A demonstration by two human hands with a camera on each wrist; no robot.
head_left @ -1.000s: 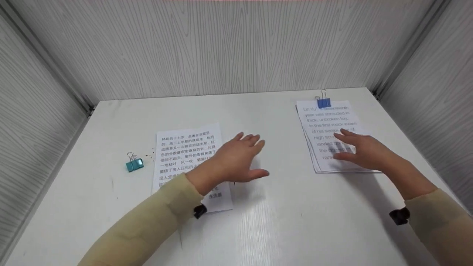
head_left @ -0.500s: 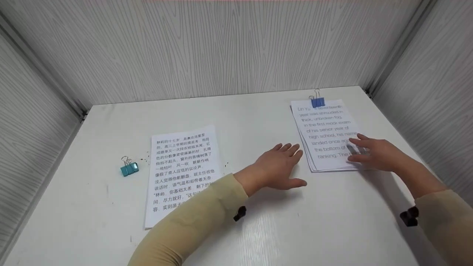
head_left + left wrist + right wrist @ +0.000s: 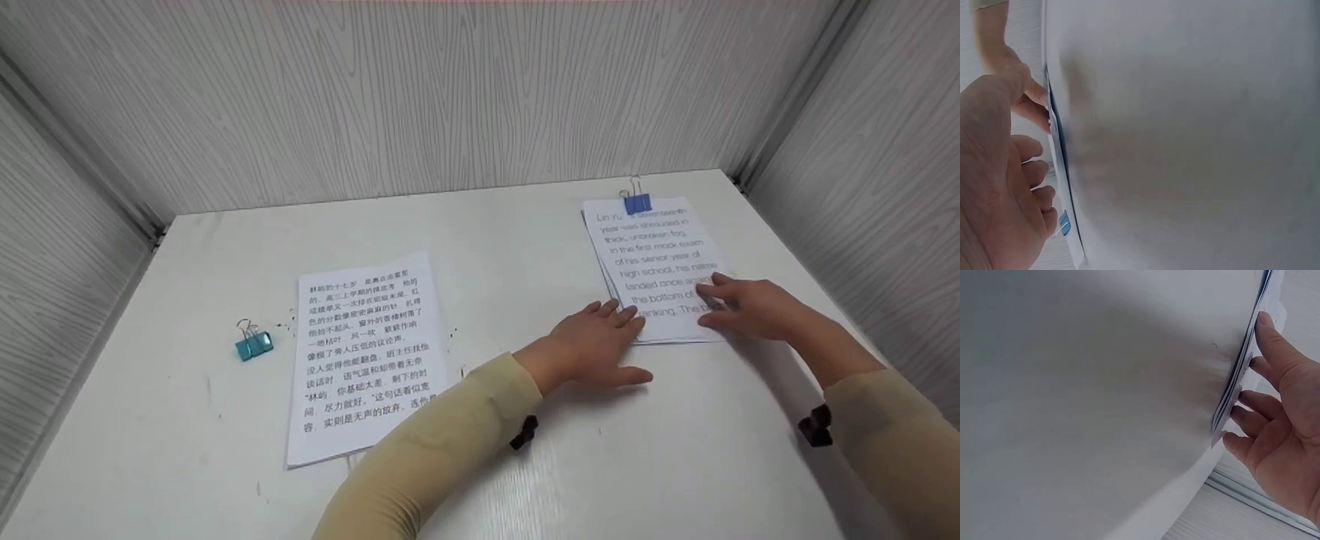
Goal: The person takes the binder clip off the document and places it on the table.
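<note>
At the right of the head view lies a stack of printed sheets [image 3: 645,259], English text upward, with a blue binder clip [image 3: 637,203] on its top edge. My left hand [image 3: 592,346] is palm down at the stack's lower left corner, fingers extended and thumb out to the side. Over the lower right part of the page is my right hand [image 3: 757,309]. In the right wrist view, the fingertips of my right hand [image 3: 1280,405] touch or nearly touch the stack [image 3: 1238,363]. The left wrist view shows my left hand [image 3: 999,185] holding nothing.
A second stack with Chinese text [image 3: 360,360] lies left of centre on the white table [image 3: 510,255], partly under my left sleeve. Left of it stands a loose teal binder clip [image 3: 254,346]. Grey wood-patterned panels [image 3: 450,97] enclose the back and sides.
My left hand has moved right, from over the Chinese sheets to the English stack's lower left corner. My right hand has shifted toward that stack's lower right side. The view has shifted slightly.
</note>
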